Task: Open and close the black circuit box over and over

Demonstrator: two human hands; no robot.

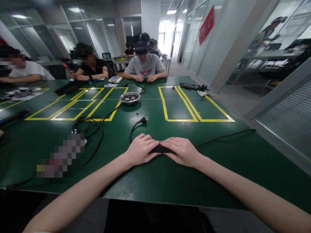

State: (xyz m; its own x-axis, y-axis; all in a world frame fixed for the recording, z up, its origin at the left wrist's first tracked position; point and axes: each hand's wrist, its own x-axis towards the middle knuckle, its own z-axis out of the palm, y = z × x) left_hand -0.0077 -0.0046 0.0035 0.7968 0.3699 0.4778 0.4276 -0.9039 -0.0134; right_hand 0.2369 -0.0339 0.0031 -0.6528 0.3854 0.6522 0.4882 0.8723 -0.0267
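Observation:
Both my hands close around a black, bar-shaped piece (160,148) just above or on the green table, so most of it is hidden. My left hand (142,149) covers its left end and my right hand (181,151) its right end, fingertips nearly meeting. From behind my left hand a short black cord curves up to a two-pin plug (144,120) lying on the table. To the right of my right hand a thin black cable (225,136) runs off toward the table's right side. Its kind does not show clearly.
A metal bowl (130,98) with small metal parts stands ahead. Coiled black cable (88,124) and a blurred-out item (62,157) lie to the left. Yellow tape (216,120) marks the green table (194,187). Across sits a person (145,66), hands on the table; a black tripod-like object (194,86) lies far right.

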